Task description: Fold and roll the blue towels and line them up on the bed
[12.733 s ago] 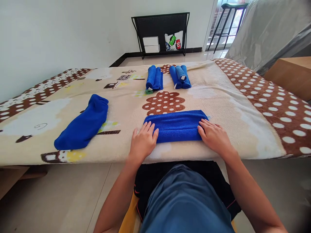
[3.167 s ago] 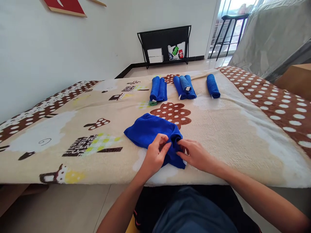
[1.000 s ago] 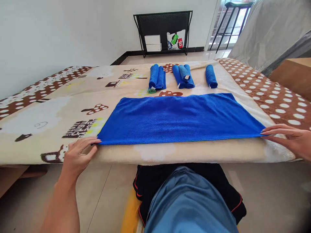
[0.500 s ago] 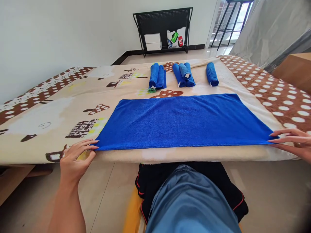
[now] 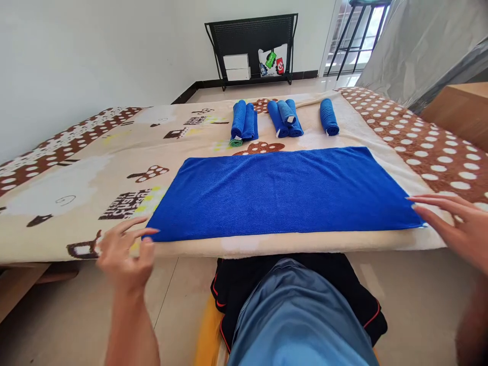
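A blue towel (image 5: 282,195) lies spread out flat near the front edge of the patterned blanket. At its front left corner is my left hand (image 5: 127,251), thumb and fingers apart, holding nothing; one fingertip is over the corner. My right hand (image 5: 455,223) is at the towel's right edge, with fingers stretched out and fingertips over the edge near the front right corner. Behind the towel lie rolled blue towels: a group at the left (image 5: 244,120) with a green roll (image 5: 236,143), a stacked group in the middle (image 5: 285,118) and a single roll (image 5: 329,117) at the right.
The blanket (image 5: 114,147) has brown dotted borders. Past its far edge stands a black rack (image 5: 253,38) with white boxes (image 5: 237,67) and a printed bag (image 5: 273,61). A cardboard box (image 5: 459,109) is at the right, and a black stool (image 5: 358,35) stands behind.
Both hands have let go of the towel's front corners and their fingers have spread. My right hand has moved a little left and inward along the towel's edge.
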Motion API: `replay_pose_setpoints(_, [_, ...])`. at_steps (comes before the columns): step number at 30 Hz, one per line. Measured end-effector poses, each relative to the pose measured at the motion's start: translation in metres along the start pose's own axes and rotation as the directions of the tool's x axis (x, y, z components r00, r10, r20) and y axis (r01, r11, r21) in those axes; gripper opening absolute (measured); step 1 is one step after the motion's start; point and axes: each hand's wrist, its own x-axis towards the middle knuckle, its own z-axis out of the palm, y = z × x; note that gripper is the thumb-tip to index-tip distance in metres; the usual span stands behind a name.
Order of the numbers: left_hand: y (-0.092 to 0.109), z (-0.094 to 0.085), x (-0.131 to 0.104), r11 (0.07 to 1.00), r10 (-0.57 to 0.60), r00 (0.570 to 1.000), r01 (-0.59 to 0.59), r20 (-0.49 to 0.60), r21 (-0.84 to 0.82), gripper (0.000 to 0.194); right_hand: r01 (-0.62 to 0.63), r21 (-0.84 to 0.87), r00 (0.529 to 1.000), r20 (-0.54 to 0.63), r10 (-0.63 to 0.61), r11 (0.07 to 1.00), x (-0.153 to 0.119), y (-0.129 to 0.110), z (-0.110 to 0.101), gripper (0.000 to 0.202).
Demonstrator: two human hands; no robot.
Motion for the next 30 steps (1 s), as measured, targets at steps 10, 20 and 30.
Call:
replay_pose_setpoints(10, [0.197,0.154,0.031,0.949,0.315,0.666,-0.205,0.676,-0.24,0.066,0.311,0.262,0.862,0.328,-0.387,0.913,0.014,-0.235,0.123,0.06])
replay_pose_setpoints(20, [0.022,0.062,-0.003,0.908,-0.328,0.825,0.141,0.46,0.395,0.063,-0.08,-0.146,0.972,0.208,0.109,0.986,-0.016,-0.03,0.071,0.062])
replay_pose_setpoints(30, [0.119,0.105,0.036,0.987,0.044,0.791,-0.129,0.61,0.096,0.062,0.253,0.095,0.878,0.395,-0.27,0.963,0.029,-0.14,0.094,0.061])
